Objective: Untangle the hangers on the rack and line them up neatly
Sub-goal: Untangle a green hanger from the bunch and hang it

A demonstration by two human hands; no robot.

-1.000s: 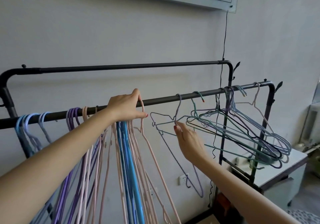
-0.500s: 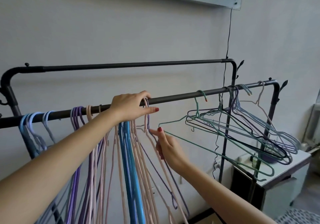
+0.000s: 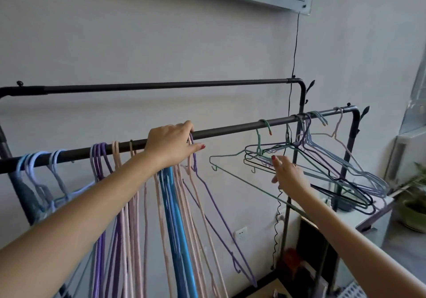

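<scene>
Lined-up hangers [image 3: 129, 205]: hang left of and below left hand | left hand [image 3: 171, 145]: rests on front rail [image 3: 230, 131], fingers curled over hooks of pink and purple hangers | right hand [image 3: 288, 174]: fingers loose, at tangled hangers [image 3: 322, 166], grasp unclear, tangle extends to its right

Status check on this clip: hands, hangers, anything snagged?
Left hand on front rail, holding sorted hangers. Right hand open, reaching tangled cluster. Green hanger interlocked there.

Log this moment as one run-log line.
left hand holds lined-up hooks on front rail | right hand open, reaching tangled hangers
</scene>
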